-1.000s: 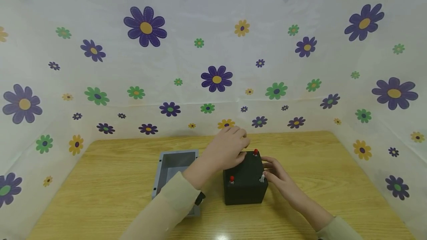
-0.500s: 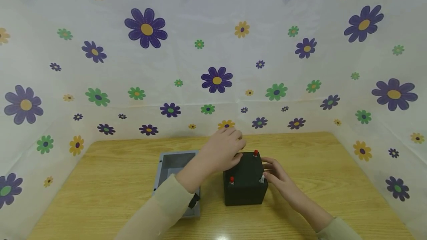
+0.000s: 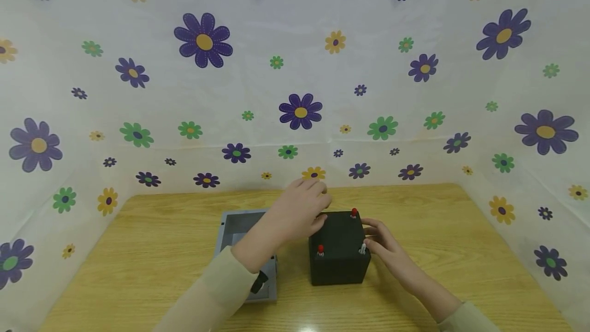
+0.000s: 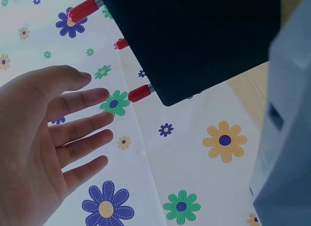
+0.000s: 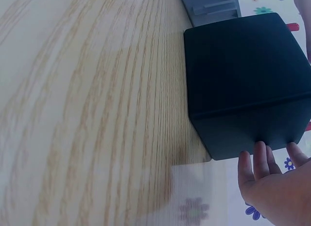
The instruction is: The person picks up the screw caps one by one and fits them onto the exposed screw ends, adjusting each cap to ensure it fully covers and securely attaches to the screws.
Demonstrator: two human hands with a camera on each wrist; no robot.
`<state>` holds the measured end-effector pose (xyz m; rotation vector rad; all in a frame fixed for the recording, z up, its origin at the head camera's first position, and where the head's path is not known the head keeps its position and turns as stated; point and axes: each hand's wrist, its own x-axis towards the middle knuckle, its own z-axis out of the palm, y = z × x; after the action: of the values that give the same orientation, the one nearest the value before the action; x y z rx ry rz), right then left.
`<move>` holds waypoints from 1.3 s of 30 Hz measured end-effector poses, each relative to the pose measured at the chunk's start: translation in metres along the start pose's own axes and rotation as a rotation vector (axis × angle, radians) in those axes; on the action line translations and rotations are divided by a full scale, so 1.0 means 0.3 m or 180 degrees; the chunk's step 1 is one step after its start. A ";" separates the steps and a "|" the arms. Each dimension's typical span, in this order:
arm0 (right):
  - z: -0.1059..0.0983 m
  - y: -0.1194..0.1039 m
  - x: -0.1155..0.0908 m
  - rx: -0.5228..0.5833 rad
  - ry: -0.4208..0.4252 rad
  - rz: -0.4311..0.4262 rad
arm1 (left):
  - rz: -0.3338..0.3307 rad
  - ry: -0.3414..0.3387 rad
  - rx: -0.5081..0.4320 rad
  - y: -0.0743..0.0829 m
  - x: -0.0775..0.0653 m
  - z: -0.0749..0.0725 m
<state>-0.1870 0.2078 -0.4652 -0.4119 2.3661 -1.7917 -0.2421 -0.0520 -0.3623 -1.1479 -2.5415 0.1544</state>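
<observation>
A black box (image 3: 341, 237) stands on the table, with small toggle levers on its top face. Red caps cover the back-right lever (image 3: 354, 212) and the front-left lever (image 3: 320, 249); the front-right lever (image 3: 362, 248) is bare metal. In the left wrist view another red-capped lever (image 4: 140, 93) sits near a corner. My left hand (image 3: 297, 211) hovers by the box's back-left corner, holding nothing, its fingers (image 4: 90, 121) loosely extended and apart from the levers. Fingertips of my right hand (image 3: 389, 252) touch the box's right side, shown in the right wrist view against the black wall (image 5: 252, 133).
A grey open-topped bin (image 3: 218, 237) stands left of the black box, partly hidden under my left forearm. Behind the wooden table (image 3: 161, 250) hangs a white flowered cloth (image 3: 258, 86), which also encloses both sides.
My left hand has drifted left across the box top, away from the levers, uncovering more of the top face. The right hand and the box stay in place.
</observation>
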 end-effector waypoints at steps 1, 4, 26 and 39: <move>0.001 0.000 0.000 0.0001 0.0009 -0.0002 | -0.0008 0.0006 -0.0018 -0.002 -0.004 0.000; 0.003 -0.001 0.000 -0.0002 0.0014 -0.0015 | -0.0021 0.0039 -0.0054 -0.008 -0.017 -0.003; 0.008 -0.010 -0.007 0.0002 0.0008 0.0020 | -0.0204 -0.0076 -0.0085 -0.037 -0.101 -0.019; 0.008 -0.013 -0.005 -0.0006 0.0008 0.0095 | -0.0179 0.0059 -0.0010 -0.049 -0.152 -0.019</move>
<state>-0.1842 0.2052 -0.4621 -0.3727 2.3629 -1.7783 -0.2226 -0.0959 -0.3658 -1.0728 -2.5556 0.1252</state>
